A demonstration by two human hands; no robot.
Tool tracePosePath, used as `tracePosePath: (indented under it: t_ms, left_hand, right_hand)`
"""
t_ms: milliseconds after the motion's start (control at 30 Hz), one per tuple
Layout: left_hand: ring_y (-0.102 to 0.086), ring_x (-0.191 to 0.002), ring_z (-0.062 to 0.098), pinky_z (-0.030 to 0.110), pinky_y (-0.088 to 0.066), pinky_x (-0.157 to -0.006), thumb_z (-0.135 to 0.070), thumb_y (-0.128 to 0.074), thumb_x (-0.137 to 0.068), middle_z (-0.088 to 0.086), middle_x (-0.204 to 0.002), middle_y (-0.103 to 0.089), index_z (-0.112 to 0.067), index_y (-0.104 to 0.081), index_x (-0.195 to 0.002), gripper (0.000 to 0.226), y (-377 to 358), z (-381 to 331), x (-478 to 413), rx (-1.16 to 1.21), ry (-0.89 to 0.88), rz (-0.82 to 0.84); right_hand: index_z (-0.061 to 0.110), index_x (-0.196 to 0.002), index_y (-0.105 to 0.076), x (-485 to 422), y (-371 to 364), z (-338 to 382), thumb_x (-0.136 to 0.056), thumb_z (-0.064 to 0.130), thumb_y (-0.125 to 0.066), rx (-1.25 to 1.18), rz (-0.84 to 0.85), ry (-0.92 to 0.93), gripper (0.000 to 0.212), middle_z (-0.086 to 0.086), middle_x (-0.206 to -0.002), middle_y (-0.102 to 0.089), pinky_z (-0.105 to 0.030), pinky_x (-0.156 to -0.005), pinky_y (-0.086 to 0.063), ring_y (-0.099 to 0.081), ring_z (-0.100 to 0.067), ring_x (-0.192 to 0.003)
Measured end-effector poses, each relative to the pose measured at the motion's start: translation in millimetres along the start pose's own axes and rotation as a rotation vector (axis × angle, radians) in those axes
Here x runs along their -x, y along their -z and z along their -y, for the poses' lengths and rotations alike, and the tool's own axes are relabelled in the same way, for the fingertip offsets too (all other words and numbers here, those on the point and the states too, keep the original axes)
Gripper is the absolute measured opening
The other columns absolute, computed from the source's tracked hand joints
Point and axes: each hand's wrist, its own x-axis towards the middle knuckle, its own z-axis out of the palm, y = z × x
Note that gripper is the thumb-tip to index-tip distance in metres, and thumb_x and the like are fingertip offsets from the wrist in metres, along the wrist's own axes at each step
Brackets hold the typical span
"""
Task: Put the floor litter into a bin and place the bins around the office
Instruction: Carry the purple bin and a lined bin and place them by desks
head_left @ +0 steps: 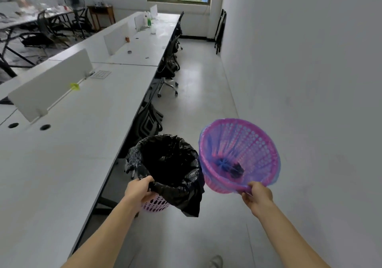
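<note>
I carry two bins above the aisle floor. My left hand [139, 191] grips the near rim of a pink perforated bin [154, 204] lined with a black bag [171, 164] that droops over its side. My right hand [257, 195] grips the near rim of a second pink perforated bin [254, 143] lined with a thin blue bag. This bin is tilted with its mouth facing me, and a small dark piece of litter [236, 169] lies at its bottom. The two bins hang side by side, almost touching.
A long white desk row [72, 143] with low dividers runs along my left. Black office chairs [168, 69] are tucked in along its right edge. A white wall [310, 81] bounds the aisle on the right. A folded black frame [220, 29] leans at the far end under a window.
</note>
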Motion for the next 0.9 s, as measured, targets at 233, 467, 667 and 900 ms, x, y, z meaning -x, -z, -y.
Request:
tracePosePath:
  t_ms: [233, 467, 667, 900]
  left_hand:
    - [-0.069, -0.069, 0.032, 0.042, -0.061, -0.074, -0.007, -0.064, -0.088, 0.016, -0.081, -0.064, 0.0, -0.059, -0.099, 0.013, -113, -129, -130, 0.032, 0.012, -0.041]
    - [-0.07, -0.076, 0.033, 0.045, -0.06, -0.082, -0.01, -0.066, -0.09, 0.013, -0.086, -0.062, -0.004, -0.06, -0.103, 0.015, -190, -241, -233, 0.074, 0.015, -0.081]
    - [-0.069, -0.073, 0.031, 0.043, -0.06, -0.078, -0.009, -0.065, -0.089, 0.015, -0.087, -0.065, 0.002, -0.062, -0.107, 0.021, -247, -328, -364, 0.116, 0.031, -0.075]
    - [-0.068, -0.077, 0.032, 0.037, -0.058, -0.064, -0.007, -0.066, -0.089, 0.017, -0.087, -0.066, 0.003, -0.062, -0.109, 0.023, -304, -465, -518, 0.122, 0.083, -0.026]
  right_hand:
    - [0.0, -0.109, -0.055, -159, -116, 115, -0.088, -0.005, -0.048, 0.03, 0.061, -0.021, 0.023, -0.018, -0.081, -0.061, -0.017, -0.035, -0.046, -0.063, -0.028, -0.063]
    - [0.004, -0.101, -0.055, -276, -224, 231, -0.088, -0.004, -0.048, 0.087, 0.075, 0.023, 0.016, -0.016, -0.079, -0.061, -0.018, -0.035, -0.045, -0.062, -0.027, -0.064]
    - [0.008, -0.088, -0.054, -386, -327, 291, -0.089, -0.004, -0.046, 0.103, 0.08, 0.019, 0.013, -0.016, -0.079, -0.061, -0.016, -0.036, -0.046, -0.061, -0.026, -0.063]
    - [0.004, -0.089, -0.054, -506, -457, 369, -0.089, -0.004, -0.046, 0.082, 0.046, -0.008, 0.011, -0.016, -0.076, -0.06, -0.017, -0.035, -0.044, -0.064, -0.022, -0.048]
